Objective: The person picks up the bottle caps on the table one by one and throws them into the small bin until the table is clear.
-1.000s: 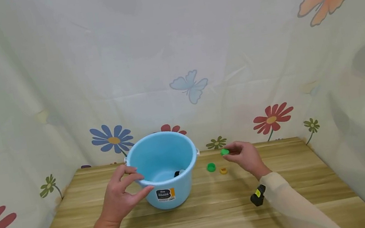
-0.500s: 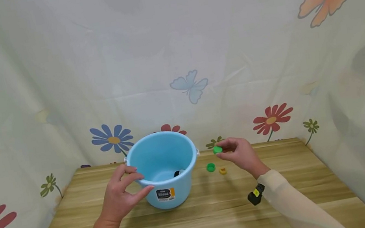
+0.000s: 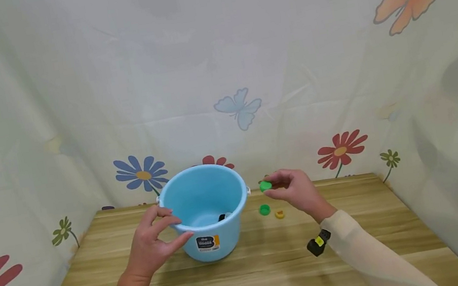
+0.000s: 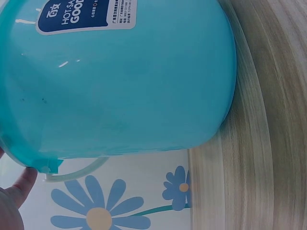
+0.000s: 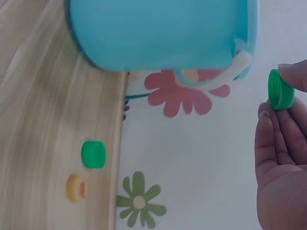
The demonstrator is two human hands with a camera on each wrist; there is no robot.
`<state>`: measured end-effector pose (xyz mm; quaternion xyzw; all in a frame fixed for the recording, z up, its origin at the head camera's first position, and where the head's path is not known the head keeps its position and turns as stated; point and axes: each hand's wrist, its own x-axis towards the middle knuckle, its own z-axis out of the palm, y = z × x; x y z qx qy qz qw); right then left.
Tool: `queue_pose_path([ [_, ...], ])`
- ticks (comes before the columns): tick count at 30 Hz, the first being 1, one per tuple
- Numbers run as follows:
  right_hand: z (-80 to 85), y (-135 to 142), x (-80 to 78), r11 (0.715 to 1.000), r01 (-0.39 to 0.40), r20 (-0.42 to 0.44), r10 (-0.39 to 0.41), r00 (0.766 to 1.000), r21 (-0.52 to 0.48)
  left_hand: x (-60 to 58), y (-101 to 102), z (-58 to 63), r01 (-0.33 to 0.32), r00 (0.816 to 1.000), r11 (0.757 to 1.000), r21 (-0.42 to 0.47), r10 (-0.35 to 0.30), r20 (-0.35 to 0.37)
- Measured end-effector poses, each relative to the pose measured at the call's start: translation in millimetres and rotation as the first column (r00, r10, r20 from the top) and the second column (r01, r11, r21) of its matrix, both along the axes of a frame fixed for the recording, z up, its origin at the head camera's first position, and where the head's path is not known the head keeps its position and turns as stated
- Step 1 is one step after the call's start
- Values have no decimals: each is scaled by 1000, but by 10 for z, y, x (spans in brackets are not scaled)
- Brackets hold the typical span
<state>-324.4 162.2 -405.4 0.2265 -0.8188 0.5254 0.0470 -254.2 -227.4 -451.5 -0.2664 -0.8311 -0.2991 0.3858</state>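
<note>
A light blue bucket (image 3: pixel 233 235) stands upright on the table. My left hand (image 3: pixel 148 246) holds its near left rim, with fingers over the edge and the thumb at the outside; the left wrist view shows mostly the bucket's wall (image 4: pixel 120 96). To the right of the bucket, my right hand (image 3: pixel 298 192) pinches a green bottle cap (image 5: pixel 280 91) between thumb and fingers, above the table at about rim height. Below it on the wood lie a second green cap (image 3: pixel 264 210) and a small yellow cap (image 3: pixel 280 214). Inside the bucket, a small black item (image 3: pixel 222 217) and something pale are partly hidden by the rim.
The wood-grain table (image 3: pixel 251 284) ends at a hanging cloth (image 3: pixel 155 74) printed with flowers and butterflies, which closes off the back and both sides. A pale bucket handle (image 5: pixel 220 79) hangs along the bucket's far side.
My right hand has carried the green bottle cap leftward and slightly up, closer to the bucket. The left hand and the bucket have stayed put.
</note>
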Motion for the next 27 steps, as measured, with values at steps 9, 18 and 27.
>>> queue_pose_path([
  [9,113,-149,40,998,-41,5,42,999,-50,-16,3,-5,-3,1000,1000,-6,3,-16],
  [18,179,-266,74,998,-47,12,47,999,-49,-18,-5,0,2,1000,1000,-9,-2,-6],
  [27,216,-422,45,996,-53,-2,53,999,-71,-24,-11,-10,1,1000,1000,-4,-1,-12],
])
